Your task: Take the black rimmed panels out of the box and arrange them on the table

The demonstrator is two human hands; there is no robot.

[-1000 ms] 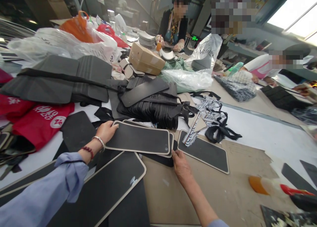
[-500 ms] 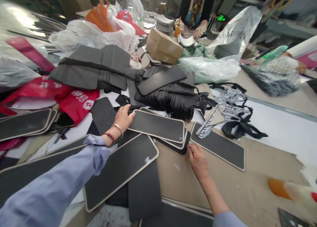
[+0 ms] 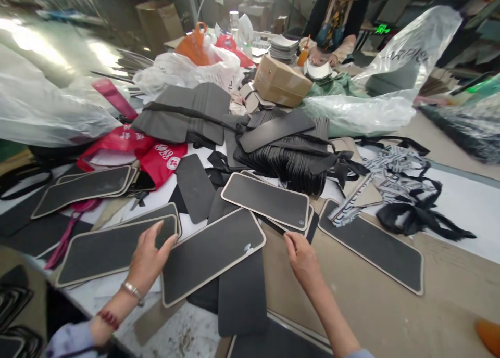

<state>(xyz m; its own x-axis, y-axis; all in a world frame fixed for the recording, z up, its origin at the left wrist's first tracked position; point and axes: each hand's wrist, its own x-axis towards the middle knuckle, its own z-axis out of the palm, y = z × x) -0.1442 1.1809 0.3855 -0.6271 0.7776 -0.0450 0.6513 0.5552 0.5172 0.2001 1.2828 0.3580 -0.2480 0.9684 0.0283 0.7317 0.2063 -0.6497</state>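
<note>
My left hand [image 3: 150,259], with a bracelet and red beads at the wrist, is open over a dark pale-edged panel [image 3: 101,251] at the left. Its thumb and fingers are apart. Beside it lies another such panel [image 3: 214,254] with a small whitish mark. My right hand [image 3: 303,259] has its fingers curled together at the lower edge of a small stack, whose top panel [image 3: 265,199] is dark with a pale border. Whether anything is between those fingers I cannot make out. To the right of that hand lies one more panel [image 3: 375,248], partly under patterned straps [image 3: 351,202].
Behind the panels stands a tied bundle of black pieces [image 3: 281,163]. A cardboard box [image 3: 281,82], a red bag [image 3: 160,163] and clear plastic bags [image 3: 363,105] lie farther back. A person [image 3: 332,30] works across the table. An orange object [image 3: 488,334] is at the lower right.
My left hand has drawn back from the middle stack toward the lower left. My right hand remains near the stack's lower edge, slightly away from its corner. The view has shifted left.
</note>
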